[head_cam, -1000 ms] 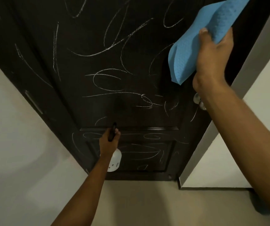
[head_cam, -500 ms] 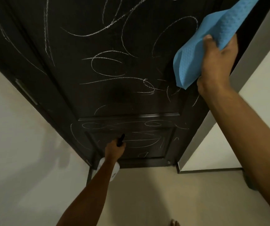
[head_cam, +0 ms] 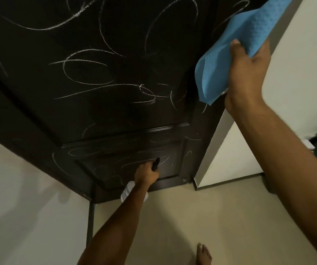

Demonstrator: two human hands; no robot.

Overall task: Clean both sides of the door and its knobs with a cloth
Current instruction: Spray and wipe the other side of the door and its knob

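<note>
Door fills most of the view, dark and covered in chalk scribbles. Compared with a second ago, the left hand has dropped to the door's bottom panel, fist closed round a white spray bottle. Right hand still pinches the blue cloth against the door's right edge. Bare floor below the door is open, one foot showing.

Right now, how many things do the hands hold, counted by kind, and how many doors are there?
Blue cloth: 1, in the right hand
White spray bottle: 1, in the left hand
Dark door with chalk scribbles: 1
Total: 3
</note>
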